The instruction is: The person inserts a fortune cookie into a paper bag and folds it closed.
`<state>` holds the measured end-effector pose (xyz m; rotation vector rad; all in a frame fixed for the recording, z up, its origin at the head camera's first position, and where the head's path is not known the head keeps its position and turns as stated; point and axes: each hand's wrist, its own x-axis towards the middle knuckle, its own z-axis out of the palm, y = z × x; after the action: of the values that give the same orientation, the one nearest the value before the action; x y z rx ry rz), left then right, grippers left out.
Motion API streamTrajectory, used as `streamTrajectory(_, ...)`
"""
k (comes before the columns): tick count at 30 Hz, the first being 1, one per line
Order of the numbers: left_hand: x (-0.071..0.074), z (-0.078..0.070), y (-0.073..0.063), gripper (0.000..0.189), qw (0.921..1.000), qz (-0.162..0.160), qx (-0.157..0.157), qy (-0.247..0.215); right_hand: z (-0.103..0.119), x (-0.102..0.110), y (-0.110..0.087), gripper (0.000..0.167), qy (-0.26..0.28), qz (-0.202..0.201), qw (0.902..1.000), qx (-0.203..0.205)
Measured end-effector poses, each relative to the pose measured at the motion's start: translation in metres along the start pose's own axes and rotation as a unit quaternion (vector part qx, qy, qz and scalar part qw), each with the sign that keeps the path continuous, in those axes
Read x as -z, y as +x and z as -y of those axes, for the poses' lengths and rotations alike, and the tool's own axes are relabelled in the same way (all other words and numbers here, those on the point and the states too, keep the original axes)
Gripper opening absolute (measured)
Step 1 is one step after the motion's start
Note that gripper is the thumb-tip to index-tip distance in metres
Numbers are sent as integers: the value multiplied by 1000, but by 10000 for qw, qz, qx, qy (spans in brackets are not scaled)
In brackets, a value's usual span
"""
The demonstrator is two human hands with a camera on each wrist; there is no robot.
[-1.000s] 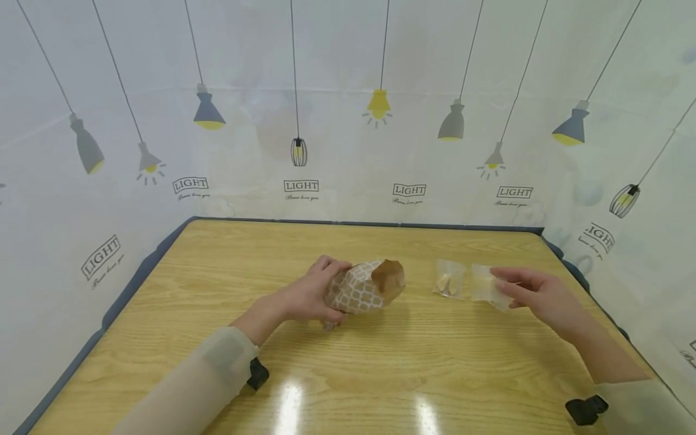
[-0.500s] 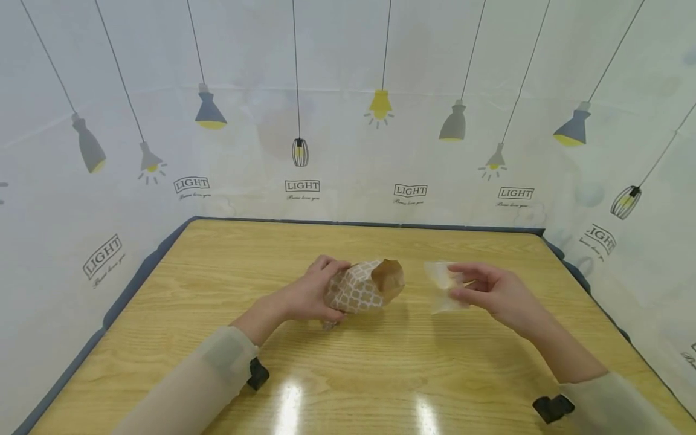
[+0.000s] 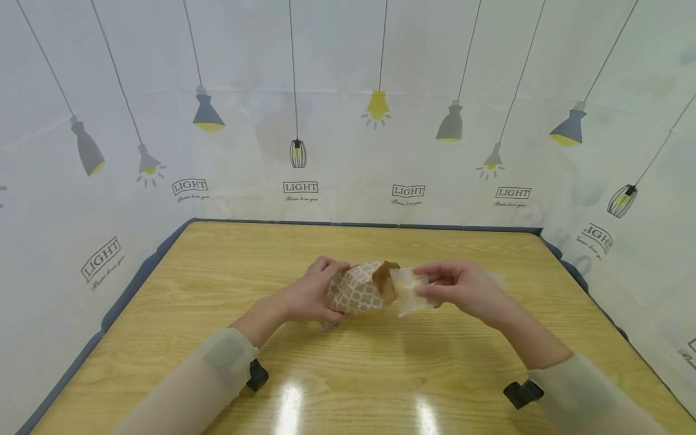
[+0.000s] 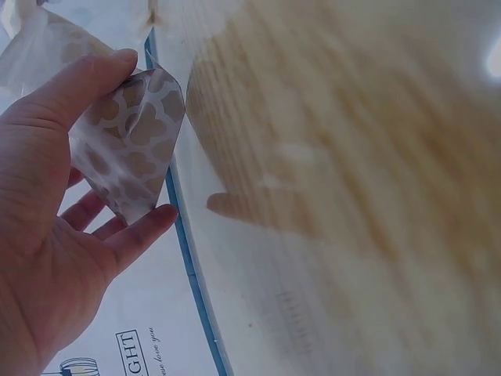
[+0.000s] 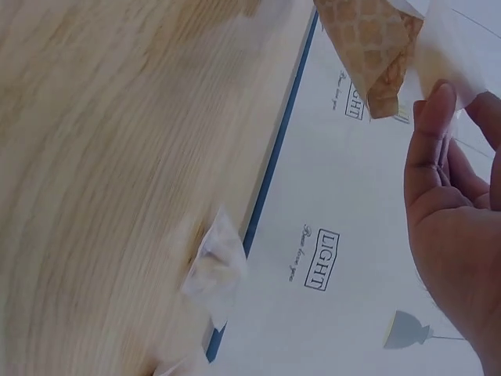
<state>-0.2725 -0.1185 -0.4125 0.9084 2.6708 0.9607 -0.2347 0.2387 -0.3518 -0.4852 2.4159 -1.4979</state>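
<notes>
In the head view my left hand (image 3: 312, 293) grips a brown paper bag (image 3: 356, 289) with a white lattice pattern. The bag lies tilted on its side above the table, its mouth facing right. My right hand (image 3: 462, 290) pinches a small translucent packet (image 3: 405, 293) with pale contents right at that mouth. In the left wrist view, the left hand's thumb (image 4: 94, 82) and fingers are around the bag's closed end. The right wrist view shows the packet (image 5: 450, 59) between thumb and fingers, close beside the bag's brown rim (image 5: 383, 98); whether they touch I cannot tell.
Another translucent packet (image 5: 215, 270) lies on the wooden table (image 5: 117, 196), and part of one more packet (image 5: 180, 366) shows at the lower edge of the right wrist view. A printed lamp-pattern curtain (image 3: 348, 139) surrounds the table's back and sides.
My right hand has moved left from the right side of the table, bringing a packet to the bag's mouth. The left hand and the bag have stayed nearly still.
</notes>
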Motion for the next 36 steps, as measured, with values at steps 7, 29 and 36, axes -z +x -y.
streamTrajectory(7, -1, -3, 0, 105, 9999, 62, -120, 13, 4, -8, 10, 50, -186, -77, 9998, -79)
streamTrajectory(29, -5, -2, 0, 112, 9996, 103, -40, -261, 1, -26, 18, 44, -1085, -569, 9900, 705)
streamTrajectory(36, -2, -2, 0, 113, 9991, 69, 116, -395, -2, -20, 14, 45, -817, -709, 9902, 880)
